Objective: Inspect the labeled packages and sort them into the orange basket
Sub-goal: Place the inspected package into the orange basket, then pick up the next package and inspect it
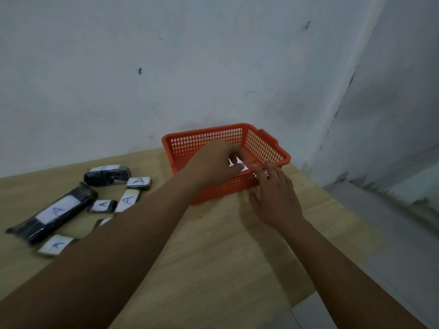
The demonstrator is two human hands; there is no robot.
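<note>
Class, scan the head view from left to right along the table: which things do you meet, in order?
Long black package → cluster of small labelled packages → left hand over the orange basket → right hand at the basket's near wall.

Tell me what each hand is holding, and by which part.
The left hand, inside the basket, curls over a white-labelled package; where it grips cannot be told. The right hand holds nothing, its straight fingers at the basket's near wall.
</note>
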